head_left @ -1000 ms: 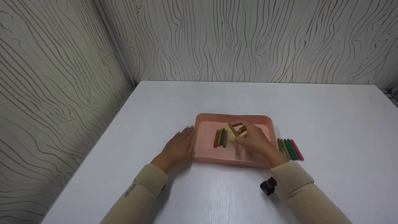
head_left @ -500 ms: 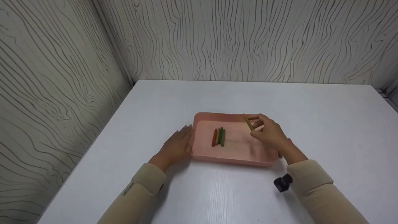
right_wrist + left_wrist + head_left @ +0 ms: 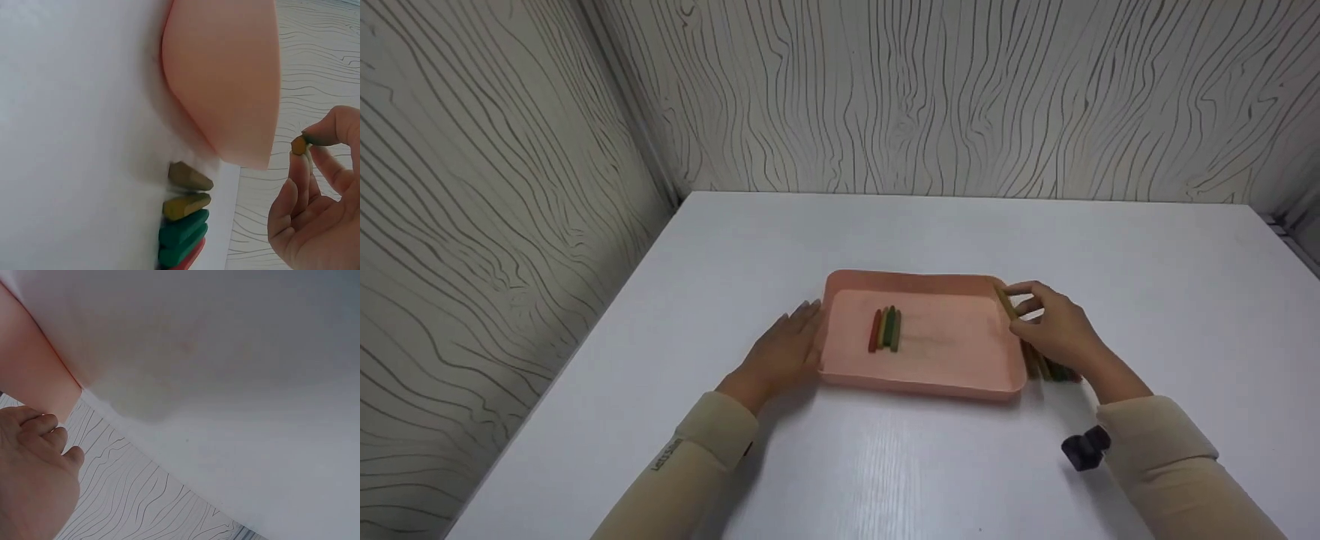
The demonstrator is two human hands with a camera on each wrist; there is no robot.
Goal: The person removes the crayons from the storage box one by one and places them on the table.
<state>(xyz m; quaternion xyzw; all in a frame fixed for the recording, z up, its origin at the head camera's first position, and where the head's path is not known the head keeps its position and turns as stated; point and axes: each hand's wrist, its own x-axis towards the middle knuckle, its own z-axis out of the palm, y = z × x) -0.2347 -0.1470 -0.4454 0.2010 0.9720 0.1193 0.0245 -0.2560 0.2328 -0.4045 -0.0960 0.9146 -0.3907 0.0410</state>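
From above the middle of the tray [image 3: 941,349], the held stick [image 3: 1006,302] has been carried by the right hand [image 3: 1057,328] to its right rim, near the outer sticks [image 3: 184,228]

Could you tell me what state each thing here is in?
Tray: upright, open-topped, on the table.
Inside sticks: lying side by side.
Outside sticks: lying side by side, beside the tray.
Yellowish stick: raised off the table.
Right hand: pinching the yellowish stick.
Left hand: fingers extended, at the tray's left side.

beige sleeves [image 3: 694,476] | left: dark lettering [image 3: 666,454] | right cuff [image 3: 1155,429]: black block [image 3: 1084,449]
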